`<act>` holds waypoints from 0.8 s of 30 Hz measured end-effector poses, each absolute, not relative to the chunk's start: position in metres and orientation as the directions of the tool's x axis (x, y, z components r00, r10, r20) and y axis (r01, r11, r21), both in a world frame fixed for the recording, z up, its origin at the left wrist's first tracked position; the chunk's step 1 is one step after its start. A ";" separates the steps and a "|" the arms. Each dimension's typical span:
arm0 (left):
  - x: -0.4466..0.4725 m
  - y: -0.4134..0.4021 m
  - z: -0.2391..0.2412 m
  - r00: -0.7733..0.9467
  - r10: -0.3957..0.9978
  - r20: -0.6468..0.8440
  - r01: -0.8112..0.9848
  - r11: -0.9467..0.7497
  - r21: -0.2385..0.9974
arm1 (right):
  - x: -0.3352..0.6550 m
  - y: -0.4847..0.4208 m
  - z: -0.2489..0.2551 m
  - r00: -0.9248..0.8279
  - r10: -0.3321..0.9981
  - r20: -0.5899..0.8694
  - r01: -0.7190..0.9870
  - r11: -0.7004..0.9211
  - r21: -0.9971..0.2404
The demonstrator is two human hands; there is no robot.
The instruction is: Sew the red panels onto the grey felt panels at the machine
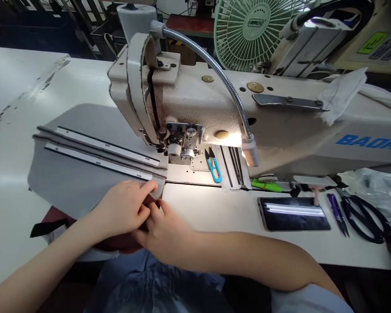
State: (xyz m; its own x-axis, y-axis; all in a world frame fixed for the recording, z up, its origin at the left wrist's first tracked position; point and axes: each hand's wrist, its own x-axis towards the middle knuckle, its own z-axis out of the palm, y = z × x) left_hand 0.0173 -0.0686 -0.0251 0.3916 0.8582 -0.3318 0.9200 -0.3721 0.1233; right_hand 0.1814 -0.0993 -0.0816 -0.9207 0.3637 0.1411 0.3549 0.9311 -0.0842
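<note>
A grey fabric panel point(74, 180) lies on the table left of the sewing machine's needle area, with two pale strips point(97, 161) along it. My left hand point(122, 208) grips its near right corner, the index finger on top and the other fingers curled. Right beside it, my right hand point(169, 237) has its fingers bent and pressed together below that corner; what they pinch is hidden. Dark red cloth point(127, 244) shows beneath both hands and hangs at the table's front edge. The panel's right edge reaches close to the sewing machine point(176, 148).
Blue thread snips point(214, 165) and dark thin strips point(232, 167) lie on the machine bed. To the right are a phone point(293, 214), a purple pen-like tool point(338, 215) and black-handled scissors point(366, 217). A lamp point(249, 150) hangs low over the bed. A green fan point(257, 32) stands behind.
</note>
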 end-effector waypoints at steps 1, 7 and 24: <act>0.016 -0.065 -0.030 0.358 0.859 -0.366 0.934 -0.324 0.154 | 0.181 -0.100 -0.080 -0.919 0.373 0.123 0.365 0.927 -0.084; 0.008 -0.038 -0.037 0.305 0.856 -0.417 0.952 -0.270 0.144 | 0.178 -0.093 -0.080 -0.921 0.389 0.012 0.388 0.920 -0.048; 0.010 -0.030 -0.065 0.481 0.875 -0.056 0.877 -0.480 0.036 | 0.176 -0.082 -0.084 -0.898 0.425 0.110 0.423 0.905 -0.048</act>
State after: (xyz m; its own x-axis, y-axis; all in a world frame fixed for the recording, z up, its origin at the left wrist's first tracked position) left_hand 0.0102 -0.0297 -0.0655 0.4809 0.8750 -0.0560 0.8768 -0.4796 0.0361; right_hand 0.1763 -0.0815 -0.0843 -0.8983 0.4253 0.1102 0.4226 0.9050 -0.0475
